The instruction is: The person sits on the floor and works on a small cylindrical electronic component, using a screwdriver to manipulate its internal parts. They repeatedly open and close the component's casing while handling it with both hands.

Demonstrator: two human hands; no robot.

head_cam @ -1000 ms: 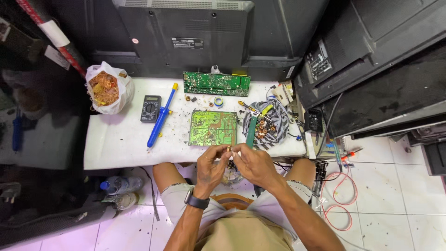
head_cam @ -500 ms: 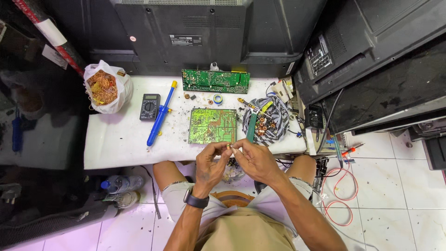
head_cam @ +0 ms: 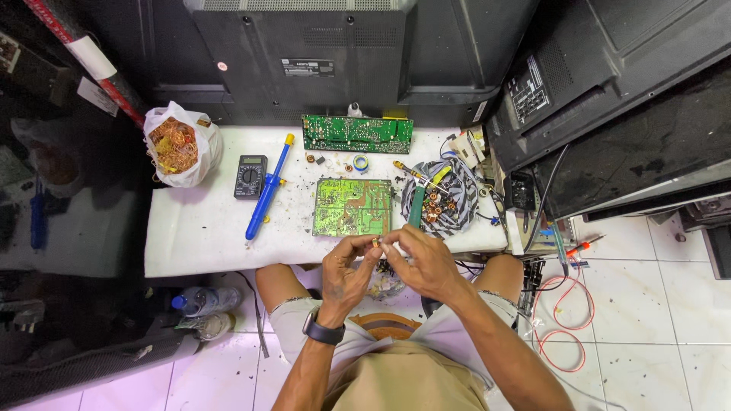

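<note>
The head camera looks straight down at a person who sits on the floor in front of a low white table (head_cam: 205, 236).

The left hand (head_cam: 346, 274) and the right hand (head_cam: 422, 262) are close together, just in front of the near edge of the table and above the person's lap. Between the tips of the fingers sits a tiny part (head_cam: 375, 243), with a bit of gold and white on it. Both hands pinch this little part, with the fingers closed tight on it. It is too small to tell just what kind of part it is. A dark watch (head_cam: 324, 332) is on the left wrist.

Right behind the hands, a green circuit board (head_cam: 352, 207) lies flat on the table. A second, longer green circuit board (head_cam: 357, 134) lies farther back, near the big black back of a TV (head_cam: 304, 53). Between the two boards are some small loose bits and a little blue roll of tape (head_cam: 360, 163).

To the left of the near board lies a blue solder sucker (head_cam: 266, 190) with a yellow tip, tilted. Just beside it is a dark meter (head_cam: 250, 176) with a round dial. At the far left corner stands a white plastic bag (head_cam: 183, 144) full of copper wire.

To the right of the near board is a striped cloth (head_cam: 457, 199) with small copper coils on it. A red wire (head_cam: 563, 320) loops on the tiled floor to the right. A plastic bottle (head_cam: 199, 301) lies under the table on the left.
</note>
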